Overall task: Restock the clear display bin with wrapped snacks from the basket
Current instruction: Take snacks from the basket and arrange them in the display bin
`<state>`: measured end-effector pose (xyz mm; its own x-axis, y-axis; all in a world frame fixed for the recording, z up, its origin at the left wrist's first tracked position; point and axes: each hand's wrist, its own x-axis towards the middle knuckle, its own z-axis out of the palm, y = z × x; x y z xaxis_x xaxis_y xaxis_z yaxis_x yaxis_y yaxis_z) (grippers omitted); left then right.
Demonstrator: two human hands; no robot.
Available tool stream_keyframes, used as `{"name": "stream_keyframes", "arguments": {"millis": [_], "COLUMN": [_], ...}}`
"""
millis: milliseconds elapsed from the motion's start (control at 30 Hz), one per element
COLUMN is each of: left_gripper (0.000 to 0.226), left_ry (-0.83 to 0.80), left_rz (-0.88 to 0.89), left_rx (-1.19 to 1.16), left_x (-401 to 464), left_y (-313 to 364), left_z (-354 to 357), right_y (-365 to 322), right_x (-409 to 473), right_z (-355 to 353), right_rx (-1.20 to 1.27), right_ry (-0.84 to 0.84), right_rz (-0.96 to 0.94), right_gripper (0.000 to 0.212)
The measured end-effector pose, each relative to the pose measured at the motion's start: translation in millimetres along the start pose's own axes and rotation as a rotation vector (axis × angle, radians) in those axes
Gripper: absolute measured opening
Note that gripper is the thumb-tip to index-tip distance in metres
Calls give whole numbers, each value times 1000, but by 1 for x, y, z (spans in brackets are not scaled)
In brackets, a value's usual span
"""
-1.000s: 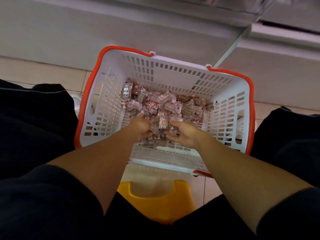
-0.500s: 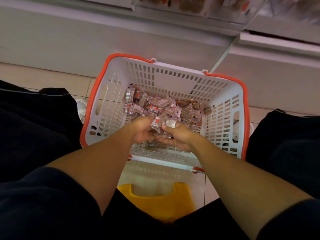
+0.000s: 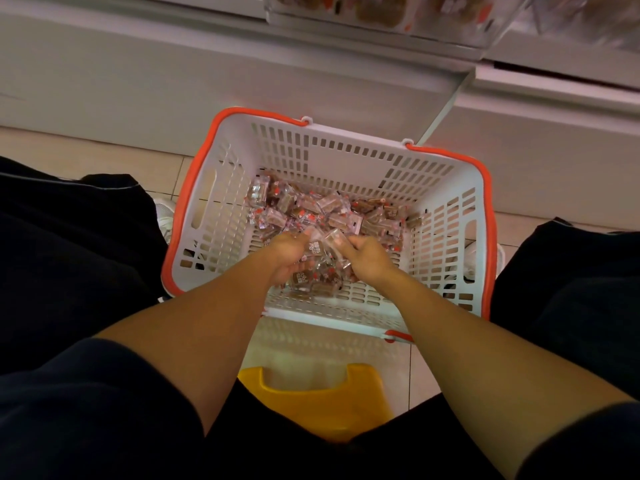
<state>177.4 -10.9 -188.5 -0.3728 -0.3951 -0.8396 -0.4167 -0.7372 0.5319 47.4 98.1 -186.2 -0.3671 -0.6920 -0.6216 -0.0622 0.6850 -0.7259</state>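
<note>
I saw my left hand [image 3: 289, 258] and right hand [image 3: 367, 260] cupped together round a heap of small clear-wrapped brown snacks [image 3: 317, 263] inside the white slotted plastic basket with orange rim [image 3: 221, 202]. They looked light, crinkly and slippery, best scooped from underneath.

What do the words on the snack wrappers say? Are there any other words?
Held snacks: white print on the wrappers, too blurred to read.
Snacks in the basket: red marks, too small to read.
Clear display bin above: blurred, nothing readable.
Basket: no words visible.
</note>
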Motion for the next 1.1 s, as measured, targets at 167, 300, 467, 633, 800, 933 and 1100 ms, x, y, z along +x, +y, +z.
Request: {"name": "stream_keyframes", "arguments": {"millis": [167,300,467,633,800,933,1100], "left_gripper": [47,51,31,32,41,38,28], "left_ry": [27,63,-40,-105,-140,55,20], "left_rz": [-1,24,17,14,18,15,-39], "left_rx": [-138,-277,-317,-346,-342,-296,-287], "left_x": [-1,1,-2,-4,-5,-2,-2], "left_y": [7,8,12,12,14,18,15], "left_z": [-2,-2,1,8,13,21,12], "right_y": [-10,-19,-23,-15,-17,-15,-11], "right_x": [2,2,3,4,7,7,6], "right_z": [-12,-18,-10,2,12,20,22], "right_rx": [99,102,-53,74,196,269,374], "right_ry": [-121,-105,-115,98,-25,117,215], "right_rz": [-10,-14,-48,-28,-28,-37,-73], "right_gripper": [28,20,29,34,39,29,24]}}
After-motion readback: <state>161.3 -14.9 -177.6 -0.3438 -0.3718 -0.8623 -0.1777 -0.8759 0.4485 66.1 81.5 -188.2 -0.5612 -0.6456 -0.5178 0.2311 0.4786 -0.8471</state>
